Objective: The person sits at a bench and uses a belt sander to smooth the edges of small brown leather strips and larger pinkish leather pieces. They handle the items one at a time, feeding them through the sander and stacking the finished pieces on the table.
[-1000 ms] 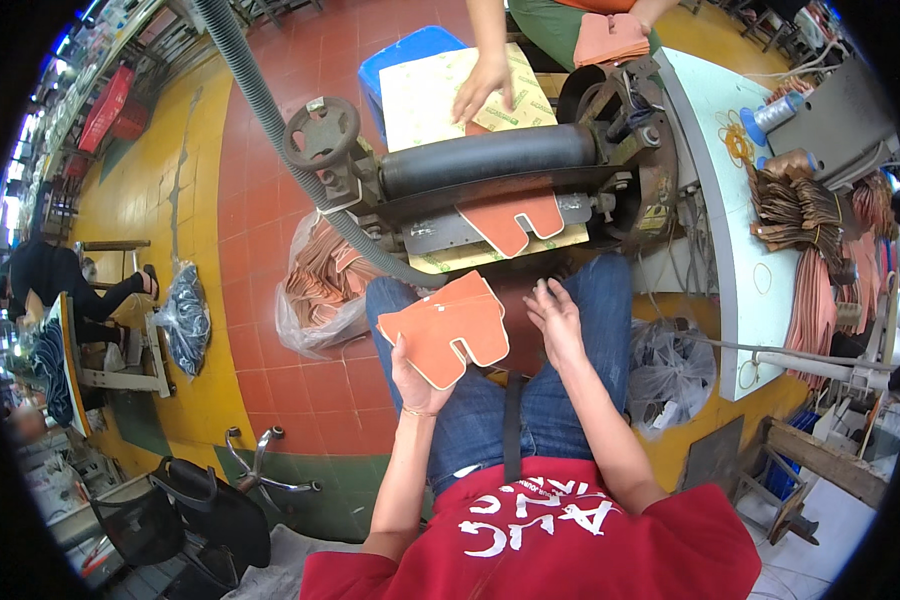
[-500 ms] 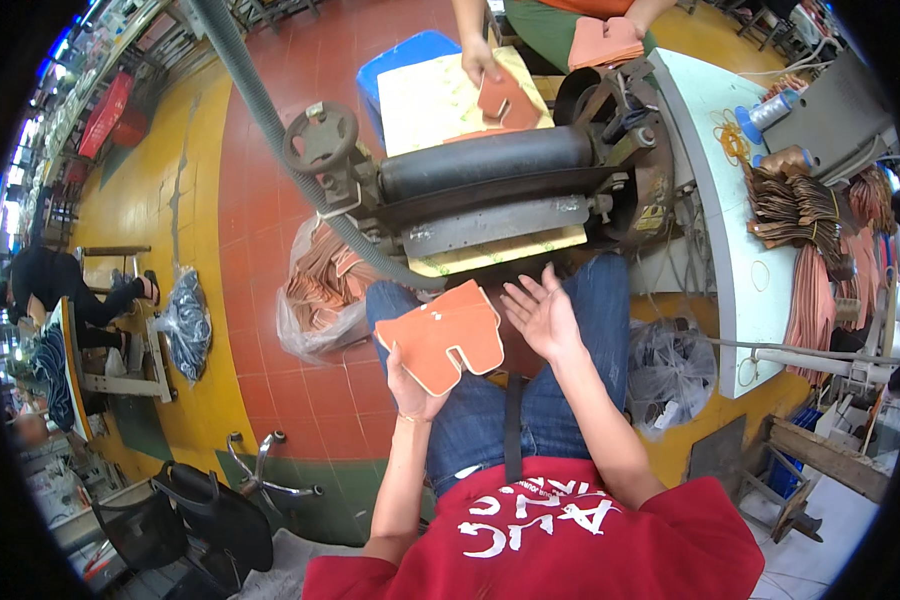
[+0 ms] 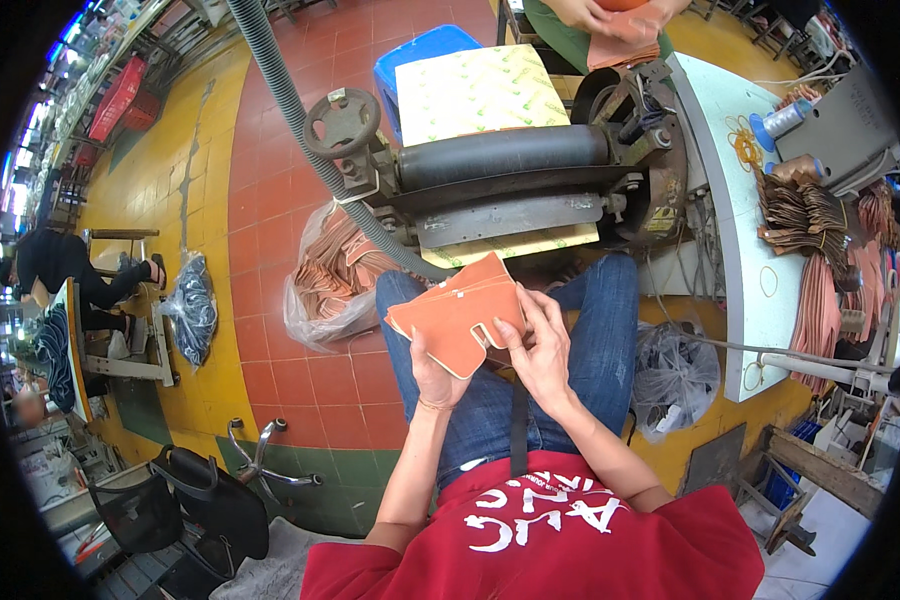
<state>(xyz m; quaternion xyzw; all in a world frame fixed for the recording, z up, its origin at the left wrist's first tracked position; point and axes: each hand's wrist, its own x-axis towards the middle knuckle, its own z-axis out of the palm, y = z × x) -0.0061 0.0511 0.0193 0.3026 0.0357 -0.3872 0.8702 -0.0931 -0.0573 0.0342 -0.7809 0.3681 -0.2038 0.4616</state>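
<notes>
Right now both hands are closed on a stack of orange leather pieces (image 3: 457, 310) held above the lap — the left hand (image 3: 435, 372) grips it from beneath, thumb up against the near edge, while the right hand (image 3: 538, 345) pinches the notched right side with fingers curled over the top. The stack lies nearly flat, its long axis running from lower left to upper right, the far corner aimed at the roller machine (image 3: 500, 180). That machine stands just beyond the knees, a dark roller across its top and a yellow-green sheet (image 3: 475, 92) lying behind it. A grey ribbed hose (image 3: 315, 130) slants down past its handwheel (image 3: 341, 122). Left of the legs sits a clear bag of leather scraps (image 3: 332, 280). At the top edge another person's hands (image 3: 620, 15) hold a similar orange piece. To the right, a white bench (image 3: 745, 250) carries brown bundles.
</notes>
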